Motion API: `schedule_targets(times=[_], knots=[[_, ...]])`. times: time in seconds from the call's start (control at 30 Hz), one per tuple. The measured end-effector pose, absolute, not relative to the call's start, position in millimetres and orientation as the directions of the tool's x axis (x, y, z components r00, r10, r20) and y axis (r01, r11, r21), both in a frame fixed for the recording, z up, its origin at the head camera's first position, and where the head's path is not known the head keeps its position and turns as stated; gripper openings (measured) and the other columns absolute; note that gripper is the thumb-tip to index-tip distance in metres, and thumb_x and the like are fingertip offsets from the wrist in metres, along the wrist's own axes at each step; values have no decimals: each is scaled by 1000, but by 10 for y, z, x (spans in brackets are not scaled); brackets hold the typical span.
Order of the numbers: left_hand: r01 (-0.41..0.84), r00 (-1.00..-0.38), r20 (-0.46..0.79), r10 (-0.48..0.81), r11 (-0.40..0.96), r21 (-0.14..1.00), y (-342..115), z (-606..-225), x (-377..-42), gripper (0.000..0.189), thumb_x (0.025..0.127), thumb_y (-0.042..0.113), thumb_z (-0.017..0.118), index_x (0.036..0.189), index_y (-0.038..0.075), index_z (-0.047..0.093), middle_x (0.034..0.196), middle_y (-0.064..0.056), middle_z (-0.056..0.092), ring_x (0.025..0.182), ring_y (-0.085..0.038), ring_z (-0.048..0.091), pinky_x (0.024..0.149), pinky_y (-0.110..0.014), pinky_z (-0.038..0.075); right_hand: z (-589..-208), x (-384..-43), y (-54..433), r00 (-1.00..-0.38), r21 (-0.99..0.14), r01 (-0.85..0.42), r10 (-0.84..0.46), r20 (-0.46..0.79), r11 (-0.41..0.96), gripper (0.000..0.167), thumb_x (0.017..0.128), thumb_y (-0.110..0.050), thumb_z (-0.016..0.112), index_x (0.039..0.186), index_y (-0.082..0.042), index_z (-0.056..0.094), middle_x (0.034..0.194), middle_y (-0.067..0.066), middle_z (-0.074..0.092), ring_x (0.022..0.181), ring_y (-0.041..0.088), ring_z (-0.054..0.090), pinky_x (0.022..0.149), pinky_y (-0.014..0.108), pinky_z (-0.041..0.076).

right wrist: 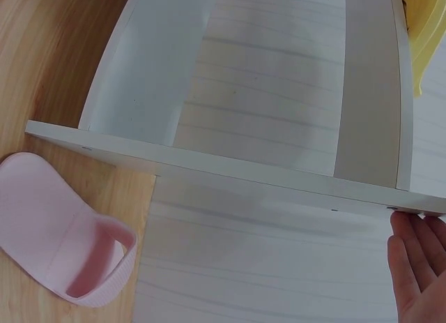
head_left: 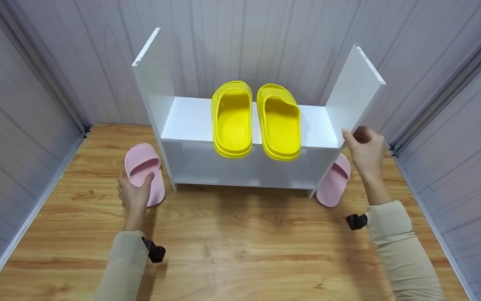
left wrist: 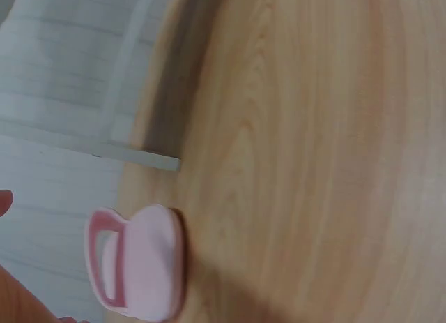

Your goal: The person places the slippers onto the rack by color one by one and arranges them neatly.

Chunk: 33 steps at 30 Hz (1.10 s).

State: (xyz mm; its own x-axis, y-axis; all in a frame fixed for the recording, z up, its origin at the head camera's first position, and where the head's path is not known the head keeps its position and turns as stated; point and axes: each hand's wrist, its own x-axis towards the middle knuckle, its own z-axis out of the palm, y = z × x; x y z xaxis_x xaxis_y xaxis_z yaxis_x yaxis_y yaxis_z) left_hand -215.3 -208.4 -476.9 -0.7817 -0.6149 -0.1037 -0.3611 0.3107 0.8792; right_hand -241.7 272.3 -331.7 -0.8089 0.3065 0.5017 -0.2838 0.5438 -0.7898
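Observation:
A white shoe rack (head_left: 244,184) stands against the back wall, with a pair of yellow slippers on its upper shelf: the left slipper (head_left: 232,121) and the right slipper (head_left: 280,123). One pink slipper (head_left: 142,167) lies on the floor left of the rack. Over it hangs my left hand (head_left: 135,192), thumb and fingers spread, apart from the slipper in the left wrist view. At the rack's right side panel (head_left: 355,92), my right hand (head_left: 365,152) grips the front edge, fingers against the outer face (right wrist: 421,260). Below it lies another pink slipper (head_left: 333,184).
Wood-look floor (head_left: 240,246) spreads in front of the rack. Pale panelled walls close in the left (head_left: 19,113) and right (head_left: 466,117) sides. The left side panel (head_left: 152,79) rises above the upper shelf.

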Motion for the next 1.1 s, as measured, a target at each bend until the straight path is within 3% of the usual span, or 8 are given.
schedule_targets(times=[0.3,0.5,1.1], knots=[[-502,-756,-205,-621,350,791,-2072,-5012,-2217,98,74,51,60,140,5,4,135,-29,20,120,-45,21,96,-53,18,-3189,-2288,2605,-806,-787,-276,314,502,551,25,80,-12,64,85,12,62,72,9,59,61,9,51,57,17,41],[-518,-746,-201,-635,363,774,-2010,-5045,-2321,99,73,50,62,140,5,3,135,-28,20,121,-43,20,97,-51,17,-3211,-2301,2612,-782,-775,-316,311,540,548,22,79,-9,64,82,12,62,68,7,58,58,7,50,54,17,40],[-591,-743,-310,-593,365,719,-1973,-5039,-2424,99,77,50,55,138,2,-6,135,-28,14,123,-41,11,95,-54,10,-3211,-2306,2625,-779,-759,-315,301,549,569,22,79,-9,64,85,12,62,75,17,60,60,8,51,56,16,41]])
